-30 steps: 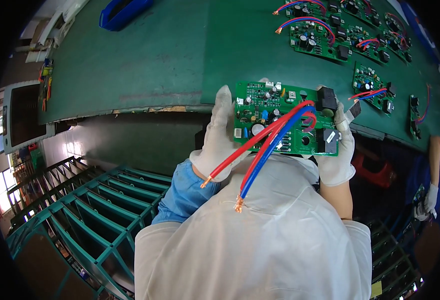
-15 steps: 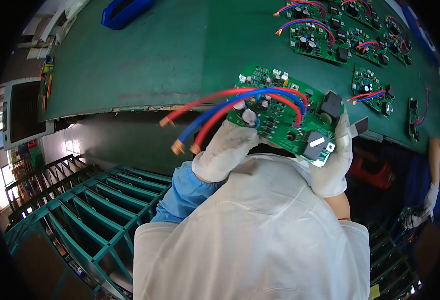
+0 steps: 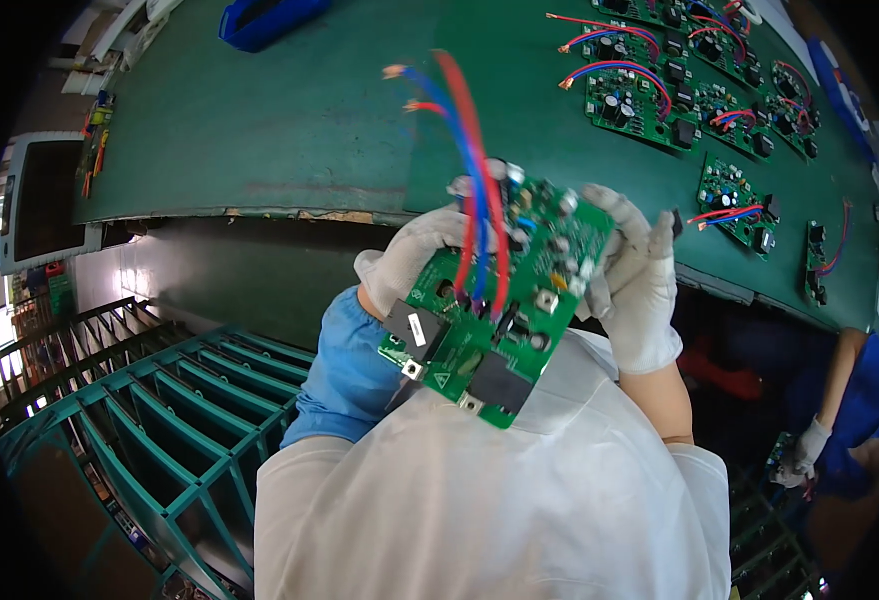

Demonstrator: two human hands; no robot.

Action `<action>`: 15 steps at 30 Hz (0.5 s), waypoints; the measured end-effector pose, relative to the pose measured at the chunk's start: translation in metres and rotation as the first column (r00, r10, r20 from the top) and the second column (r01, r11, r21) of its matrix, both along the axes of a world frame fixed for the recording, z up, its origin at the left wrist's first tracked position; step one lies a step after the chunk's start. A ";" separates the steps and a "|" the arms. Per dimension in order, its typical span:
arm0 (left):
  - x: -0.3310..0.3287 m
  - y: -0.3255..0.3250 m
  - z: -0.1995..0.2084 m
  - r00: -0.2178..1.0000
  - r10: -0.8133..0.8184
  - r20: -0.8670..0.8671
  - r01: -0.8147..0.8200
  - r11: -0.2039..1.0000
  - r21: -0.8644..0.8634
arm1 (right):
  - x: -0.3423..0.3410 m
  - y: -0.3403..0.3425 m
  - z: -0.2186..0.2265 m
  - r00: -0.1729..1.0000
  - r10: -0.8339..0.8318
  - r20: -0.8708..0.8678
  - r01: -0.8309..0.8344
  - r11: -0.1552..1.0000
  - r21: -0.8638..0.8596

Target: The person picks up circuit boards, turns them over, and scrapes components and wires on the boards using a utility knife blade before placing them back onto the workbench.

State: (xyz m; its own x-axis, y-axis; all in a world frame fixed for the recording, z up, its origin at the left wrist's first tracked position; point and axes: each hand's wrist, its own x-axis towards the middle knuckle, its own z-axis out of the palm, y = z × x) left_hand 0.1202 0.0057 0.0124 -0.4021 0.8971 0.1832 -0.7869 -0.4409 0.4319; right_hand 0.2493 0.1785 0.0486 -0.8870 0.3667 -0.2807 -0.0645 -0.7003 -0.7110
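Observation:
A green circuit board [image 3: 535, 265] with red and blue wires [image 3: 480, 180] is held tilted in front of my chest. My left hand [image 3: 415, 250], in a white glove, grips its left edge beside the wires. My right hand [image 3: 640, 285], also gloved, is on the opposite edge with its fingers bent around it; a small dark piece [image 3: 677, 222] shows at its fingertips. Black block-shaped parts [image 3: 503, 382] sit at the board's near end. The wires stand up and away from me, their bare copper ends free. The board hides some of my fingers.
Several similar boards [image 3: 640, 100] with wires lie on the green table [image 3: 290, 130] at the right. A blue bin [image 3: 270, 22] stands at the far left. A teal slotted rack [image 3: 175, 430] is at lower left. At right, another person's gloved hand [image 3: 810, 450] is near a board.
The board has been turned, so its wires now point away from me instead of left. My left hand has shifted left and up, and my right hand now grips a different edge.

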 end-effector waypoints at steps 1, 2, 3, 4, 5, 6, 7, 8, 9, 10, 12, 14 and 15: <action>-0.003 0.002 0.003 1.000 0.000 0.002 0.000 1.000 0.000 | -0.009 -0.005 0.007 0.997 0.003 0.078 -0.006 0.999 0.044; -0.005 0.002 0.006 0.993 -0.093 0.067 0.107 0.967 -0.233 | -0.013 -0.008 0.011 0.988 0.003 0.156 -0.016 0.996 0.086; -0.006 0.003 0.013 0.974 -0.168 0.151 0.219 0.869 -0.445 | -0.010 -0.006 0.009 0.987 0.004 0.159 -0.017 0.996 0.083; 0.007 0.020 0.060 1.000 -0.001 0.025 0.021 0.574 -0.819 | -0.009 -0.003 0.004 0.992 -0.011 0.129 -0.016 0.979 0.203; 0.005 0.020 0.057 1.000 0.005 0.021 0.014 0.571 -0.821 | -0.007 0.000 0.001 0.996 -0.009 0.088 -0.019 0.949 0.314; 0.001 0.020 0.050 0.962 -0.057 0.268 0.211 0.779 -0.591 | -0.004 0.002 -0.002 0.996 -0.031 0.081 0.005 0.951 0.310; -0.001 0.021 0.048 0.861 -0.190 0.471 0.345 0.900 -0.267 | -0.005 0.004 -0.005 0.996 -0.030 0.080 0.004 0.952 0.307; 0.003 0.023 0.050 0.912 -0.030 0.408 0.222 0.874 -0.432 | -0.006 0.006 -0.008 0.990 -0.138 0.036 0.121 0.946 0.301; 0.005 0.022 0.054 0.912 -0.029 0.408 0.222 0.873 -0.435 | -0.008 0.006 -0.009 0.969 -0.246 -0.006 0.237 0.927 0.291; 0.008 0.022 0.058 0.969 0.010 0.245 0.110 0.874 -0.473 | -0.010 0.000 0.029 0.934 -0.278 0.223 0.211 0.936 0.280; 0.016 0.018 0.056 0.997 0.035 0.065 -0.001 0.886 -0.463 | -0.004 0.002 0.005 0.953 -0.281 0.110 0.243 0.931 0.272; 0.026 0.016 0.052 0.990 0.081 0.119 -0.031 0.927 -0.373 | 0.002 0.005 -0.003 0.973 -0.229 -0.020 0.225 0.934 0.277; 0.028 0.014 0.050 0.977 0.123 0.176 -0.070 0.957 -0.281 | 0.002 0.004 -0.004 0.973 -0.229 -0.018 0.225 0.935 0.276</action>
